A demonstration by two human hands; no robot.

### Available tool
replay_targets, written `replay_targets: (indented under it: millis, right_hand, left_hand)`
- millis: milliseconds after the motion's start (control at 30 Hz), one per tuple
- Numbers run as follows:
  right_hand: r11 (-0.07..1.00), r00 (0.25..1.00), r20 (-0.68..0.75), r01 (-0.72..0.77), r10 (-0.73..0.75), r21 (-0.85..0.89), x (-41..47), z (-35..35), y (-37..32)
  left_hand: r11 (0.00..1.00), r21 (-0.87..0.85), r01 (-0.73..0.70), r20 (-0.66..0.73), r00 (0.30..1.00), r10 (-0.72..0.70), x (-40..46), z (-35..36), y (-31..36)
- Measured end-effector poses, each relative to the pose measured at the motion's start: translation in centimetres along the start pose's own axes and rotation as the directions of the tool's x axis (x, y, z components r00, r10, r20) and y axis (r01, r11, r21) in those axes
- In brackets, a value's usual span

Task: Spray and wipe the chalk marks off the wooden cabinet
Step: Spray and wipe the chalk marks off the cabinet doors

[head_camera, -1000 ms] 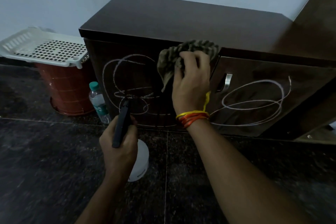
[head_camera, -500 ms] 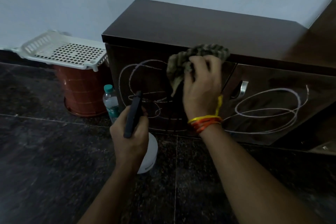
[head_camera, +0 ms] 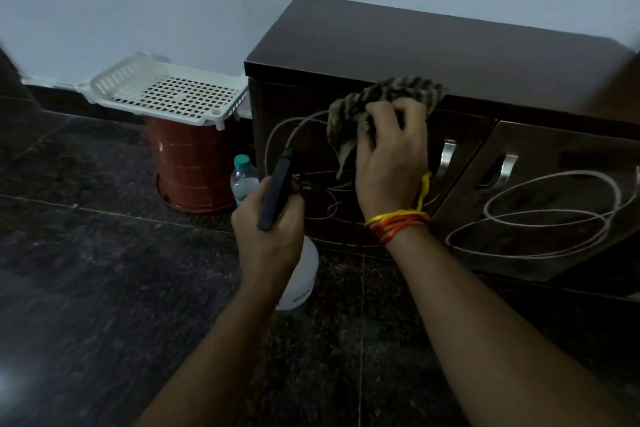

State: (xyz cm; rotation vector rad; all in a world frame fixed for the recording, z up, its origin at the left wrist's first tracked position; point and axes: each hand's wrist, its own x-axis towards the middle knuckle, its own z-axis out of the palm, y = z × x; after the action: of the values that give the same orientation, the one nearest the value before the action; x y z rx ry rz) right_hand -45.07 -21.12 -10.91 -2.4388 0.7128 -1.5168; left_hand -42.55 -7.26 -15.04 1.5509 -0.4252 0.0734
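Wipe under way on left door; marks there mostly intact.

We note the chalk marks (head_camera: pixel 298 135) on the wooden cabinet (head_camera: pixel 433 55) unchanged over the last second; only our view has swung left. The right hand (head_camera: pixel 391 156) keeps the cloth (head_camera: pixel 384 97) clenched against the door's top edge. The left hand (head_camera: pixel 273 218) still grips the spray bottle (head_camera: pixel 277 191) below. We judge both doors' loops (head_camera: pixel 540 215) remain to clear.
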Motion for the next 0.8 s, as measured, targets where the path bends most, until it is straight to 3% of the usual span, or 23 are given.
replay_targets:
  millis: [133, 300, 533, 800]
  right_hand:
    - [0.998, 0.998, -0.024, -0.062, 0.062, 0.004, -0.2, 0.5, -0.9]
    - [0.999, 0.998, 0.032, 0.048, -0.047, -0.023, -0.2, 2.5, -2.7]
    - [0.997, 0.994, -0.074, -0.080, 0.080, -0.006, -0.7, 1.1, -1.3]
    - [0.994, 0.995, 0.033, 0.095, -0.093, -0.054, -0.3, 4.6, -4.6]
  left_hand:
    - [1.000, -0.002, 0.018, 0.006, 1.000, -0.018, 1.1, -0.7, 0.5]
    - [0.999, -0.008, 0.032, 0.004, 0.999, -0.032, 1.9, -1.4, -0.1]
    - [0.999, -0.041, 0.031, -0.001, 1.000, -0.031, 3.0, -2.7, -0.5]
    - [1.000, 0.014, -0.022, -0.038, 0.999, 0.022, 4.2, -4.7, -1.8]
